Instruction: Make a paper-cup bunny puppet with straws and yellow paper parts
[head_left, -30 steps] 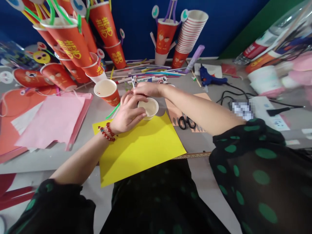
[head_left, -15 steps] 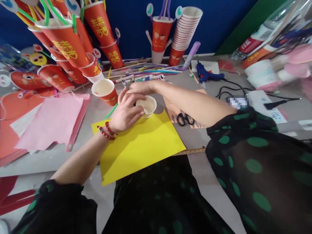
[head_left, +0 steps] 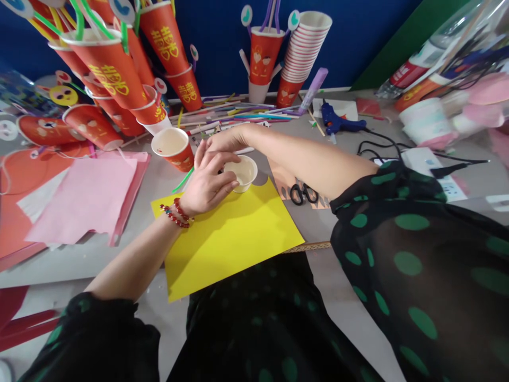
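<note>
A small white paper cup (head_left: 248, 168) stands on the far edge of a yellow paper sheet (head_left: 234, 239). My left hand (head_left: 210, 183), with red bead bracelets at the wrist, is closed on the cup's left side, thumb and fingers at its rim. Just beyond the cup my right hand (head_left: 227, 140) reaches across from the right, its fingers curled and mostly hidden behind my left hand. What they hold I cannot make out. A red paper cup (head_left: 174, 151) stands left of my hands, with a green straw (head_left: 183, 180) close by.
Black-handled scissors (head_left: 303, 194) lie right of the yellow sheet. A blue glue gun (head_left: 338, 121) with its cord lies farther back. Stacked cups (head_left: 304, 50) and loose straws and markers (head_left: 242, 113) line the back. Pink sheets (head_left: 87, 196) lie left.
My right forearm has shifted slightly left and its hand has turned a little at the cup's far side. My left hand and the cup have stayed nearly still.
</note>
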Tool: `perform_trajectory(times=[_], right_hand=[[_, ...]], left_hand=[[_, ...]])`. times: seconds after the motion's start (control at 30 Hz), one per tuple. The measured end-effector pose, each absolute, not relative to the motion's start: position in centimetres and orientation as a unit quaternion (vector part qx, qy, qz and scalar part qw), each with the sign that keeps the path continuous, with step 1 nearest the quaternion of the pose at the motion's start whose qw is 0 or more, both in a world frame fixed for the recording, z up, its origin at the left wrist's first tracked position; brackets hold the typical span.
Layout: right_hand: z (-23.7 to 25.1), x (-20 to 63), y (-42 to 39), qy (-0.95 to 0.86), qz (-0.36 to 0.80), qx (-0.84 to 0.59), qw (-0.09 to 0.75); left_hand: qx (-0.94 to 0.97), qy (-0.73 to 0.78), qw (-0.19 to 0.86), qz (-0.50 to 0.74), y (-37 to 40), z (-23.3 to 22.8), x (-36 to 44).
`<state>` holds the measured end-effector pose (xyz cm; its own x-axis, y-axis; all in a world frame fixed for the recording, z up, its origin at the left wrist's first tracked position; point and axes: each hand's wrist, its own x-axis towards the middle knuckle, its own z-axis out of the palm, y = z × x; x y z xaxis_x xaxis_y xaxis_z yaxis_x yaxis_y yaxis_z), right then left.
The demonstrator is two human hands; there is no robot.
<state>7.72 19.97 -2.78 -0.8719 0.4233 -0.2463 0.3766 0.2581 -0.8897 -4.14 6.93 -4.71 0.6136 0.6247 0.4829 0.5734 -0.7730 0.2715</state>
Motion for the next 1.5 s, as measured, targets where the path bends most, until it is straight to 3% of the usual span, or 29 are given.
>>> perform_trajectory(times=[0.1,0.4,0.9,1.13,1.5], right_hand=[[-2.4,7.7,19.8,-0.770,0.583,-0.252,-0.057],[-3.4,7.7,20.6,-0.761,0.602,-0.235,-0.060],[-2.3,9.5,19.8,-0.821,0.493,-0.289,0.007],[-2.8,10.5,20.2,-0.797,0.532,-0.285,0.019],[-3.6,13.7,19.5,-0.742,0.600,-0.276,0.112]], left_hand=[[0.896,0.327,0.046,0.298,6.9,-4.7,-4.1],[0.896,0.332,0.045,0.292,6.9,-4.8,-4.1],[0.897,0.339,0.044,0.281,6.8,-4.6,-4.2],[0.895,0.364,0.039,0.256,6.8,-4.6,-4.1],[0.896,0.342,0.033,0.281,6.9,-5.0,-4.4]])
